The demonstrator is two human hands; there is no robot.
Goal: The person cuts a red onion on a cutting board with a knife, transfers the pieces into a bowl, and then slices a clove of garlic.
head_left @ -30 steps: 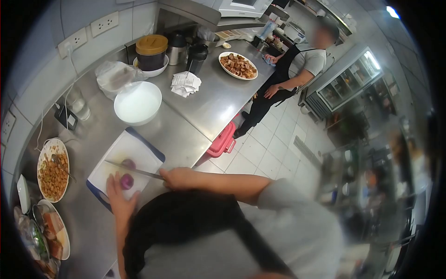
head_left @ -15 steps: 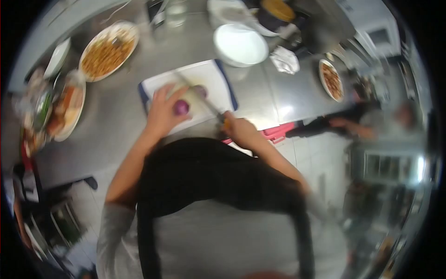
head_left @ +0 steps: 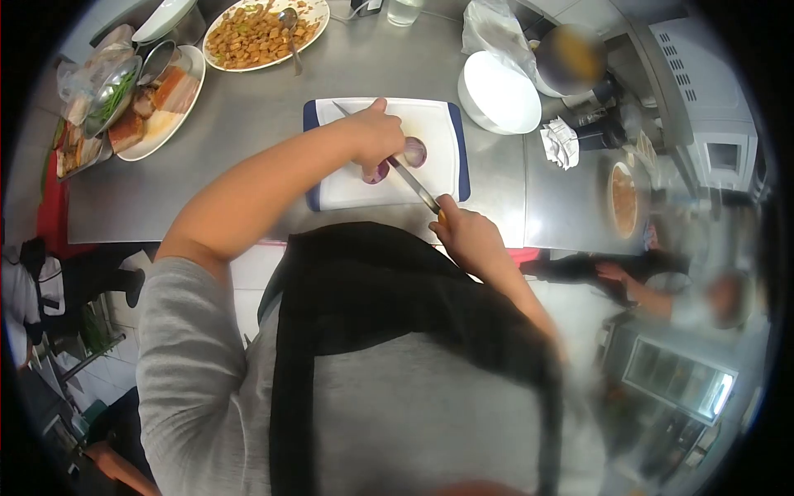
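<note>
My right hand [head_left: 470,236] is wrapped around the handle of a knife [head_left: 416,187], its blade slanting up and left across a white cutting board [head_left: 438,120] with blue ends. My left hand [head_left: 376,136] is curled over the middle of the blade, whose tip shows beyond it. Its lower fingers reach a purple onion piece [head_left: 376,173]; what they grip is hidden. On the other side of the blade lies a second onion piece [head_left: 414,152], close to the left knuckles.
An oval plate of diced food [head_left: 256,37] with a spoon stands behind the board. To the left is a plate of meat [head_left: 169,120]. A white bowl [head_left: 499,93] and crumpled cloth [head_left: 560,143] sit at the right. Another person [head_left: 653,289] is at far right.
My left hand has moved from beside the onion to over the blade. The onion pieces now lie on either side of the knife. The view has shifted.
</note>
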